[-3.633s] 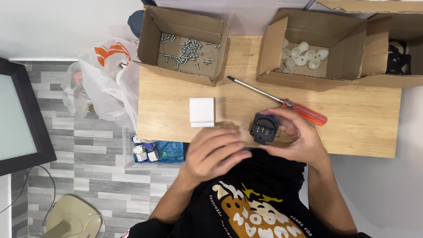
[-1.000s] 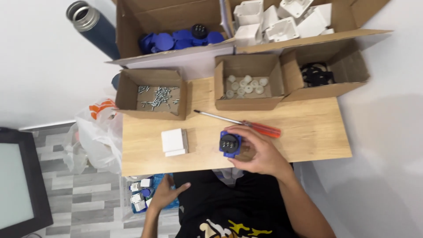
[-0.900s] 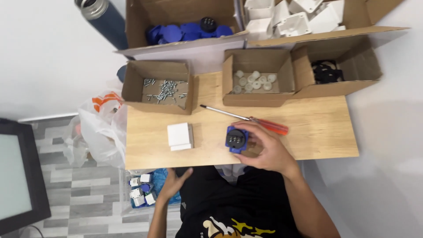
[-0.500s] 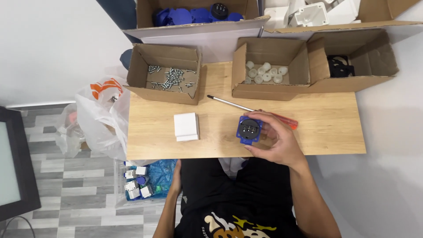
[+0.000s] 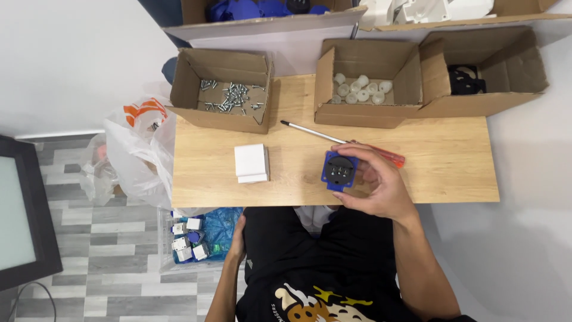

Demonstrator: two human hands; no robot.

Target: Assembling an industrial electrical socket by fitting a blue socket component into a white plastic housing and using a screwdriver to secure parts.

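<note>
Light wooden table stands by a white wall, w/ open cardboard boxes along the far edge. Right hand grips a blue square plastic socket part with black round inset, fingers closed around it, just above the table near the front edge. Red-handled screwdriver with long metal shaft lies just behind it. Left hand is low beside the table, by the lap; grip I cannot tell. White square plastic block lies to the left, apart from the socket part.

I noted a matt blue plastic socket, a pale smooth wood-grain tabletop, rough brown cardboard boxes, shiny metal screws, and a glossy crinkled plastic bag at left of frame.
</note>
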